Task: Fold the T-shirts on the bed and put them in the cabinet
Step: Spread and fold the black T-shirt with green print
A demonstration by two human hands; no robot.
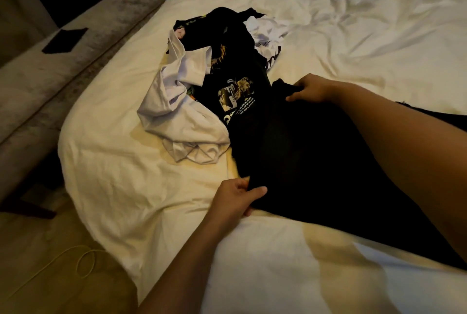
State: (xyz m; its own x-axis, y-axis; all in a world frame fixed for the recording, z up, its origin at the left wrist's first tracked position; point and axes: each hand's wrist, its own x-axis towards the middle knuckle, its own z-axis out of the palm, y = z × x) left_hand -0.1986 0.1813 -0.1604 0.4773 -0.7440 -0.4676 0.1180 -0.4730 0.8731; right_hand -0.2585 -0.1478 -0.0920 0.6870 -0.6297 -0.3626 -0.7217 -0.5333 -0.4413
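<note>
Nearest the lens, the left hand [238, 197] reaches up from the bottom edge on a bare forearm, thumb laid on top and fingers curled beneath, pinching the near-left edge of a plain black cotton T-shirt [316, 162]. Across that shirt, the right hand [309, 88] comes in from the right on a long outstretched arm, knuckles up, fingers curled round the shirt's far corner. Between the two hands the black T-shirt lies mostly flat on the rumpled white bed sheet [366, 35], its right side hidden under the right forearm.

Just left of the black T-shirt, touching it, sits a crumpled white T-shirt [177, 114]. Beyond it, overlapping, lies a black T-shirt with a yellow and white cartoon print [237, 96], and further off a white printed T-shirt [265, 35] pokes from under that heap.

Right of and beyond the plain black shirt, the sheet spreads open and wrinkled. Left of the heap, the sheet rounds off at the bed's corner; past that edge stands a grey upholstered bench [75, 66] carrying a flat black rectangle [65, 40].
</note>
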